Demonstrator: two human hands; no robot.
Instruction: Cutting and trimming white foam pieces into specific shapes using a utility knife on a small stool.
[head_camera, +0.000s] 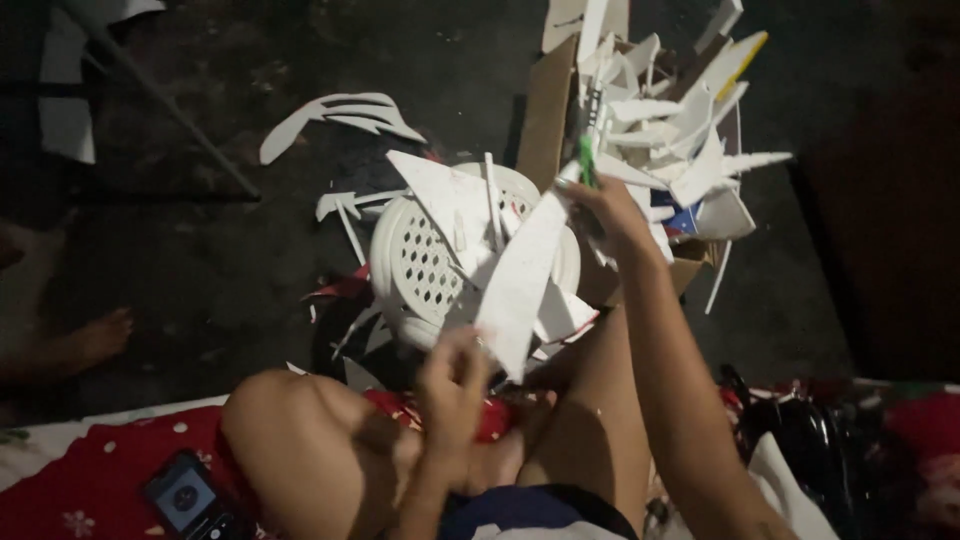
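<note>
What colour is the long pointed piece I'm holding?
White; the pointed piece shows in the head view.

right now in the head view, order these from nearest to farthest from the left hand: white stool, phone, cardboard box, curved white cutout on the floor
1. white stool, just above the left hand
2. phone, lower left on the red cloth
3. cardboard box, upper right, by the right hand; too close to call with the phone
4. curved white cutout, far upper left on the floor

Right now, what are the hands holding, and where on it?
The left hand grips the lower end of a long white cut-out piece. The right hand pinches its upper tip and also holds a green-handled tool.
</note>
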